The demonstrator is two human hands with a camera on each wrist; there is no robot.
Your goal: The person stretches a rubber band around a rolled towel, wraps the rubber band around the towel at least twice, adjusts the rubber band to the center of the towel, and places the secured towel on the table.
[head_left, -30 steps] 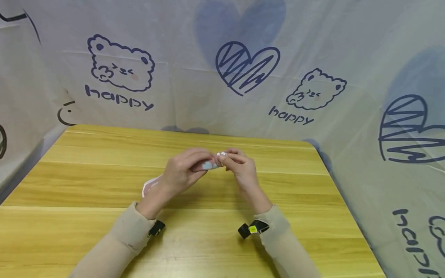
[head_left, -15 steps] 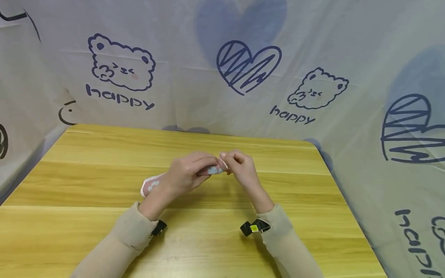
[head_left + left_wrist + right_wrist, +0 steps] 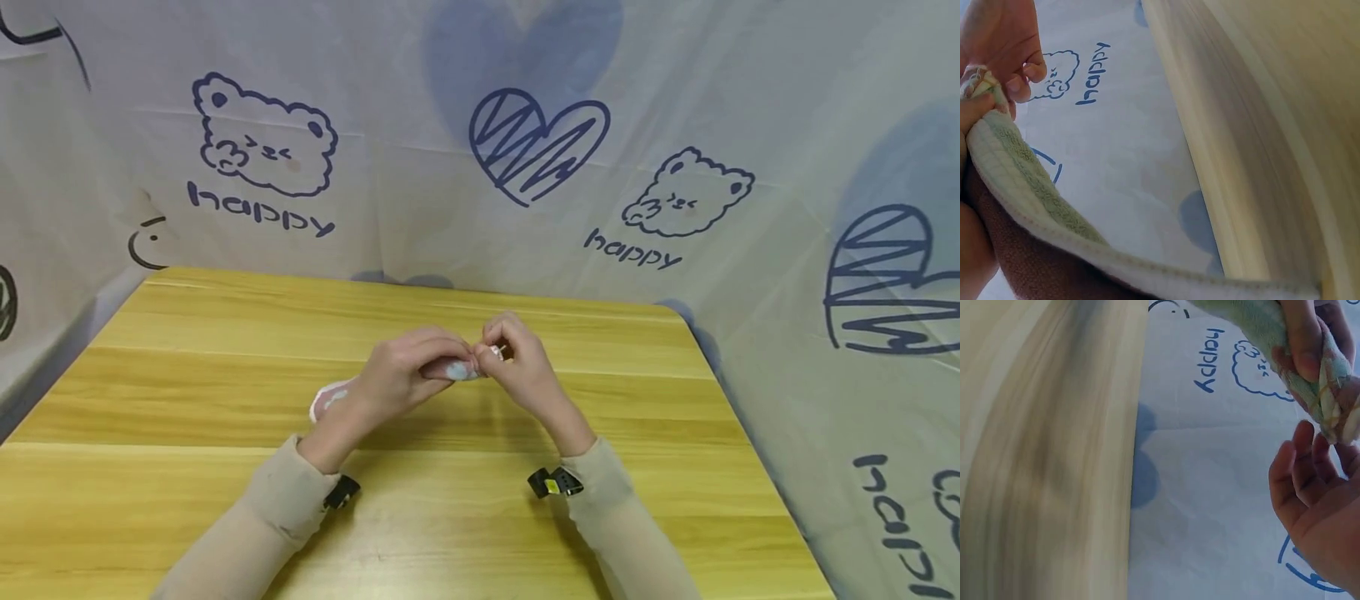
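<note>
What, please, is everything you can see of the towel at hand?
The towel looks soft and fuzzy, pinkish with pale blue-green patches and a stitched white border. It is bunched lengthwise and held above the table. The left hand grips it near its narrow, gathered end, where thin yellowish strands show. The right hand is at that end; whether it pinches there is hard to tell. The other end spreads past the left hand; whether it touches the table is unclear.

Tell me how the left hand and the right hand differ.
The left hand grips the cloth behind its bunched end; the right hand has its fingertips at that end. The right device shows a yellow patch, the left device none. Both hands are at the same cloth.
</note>
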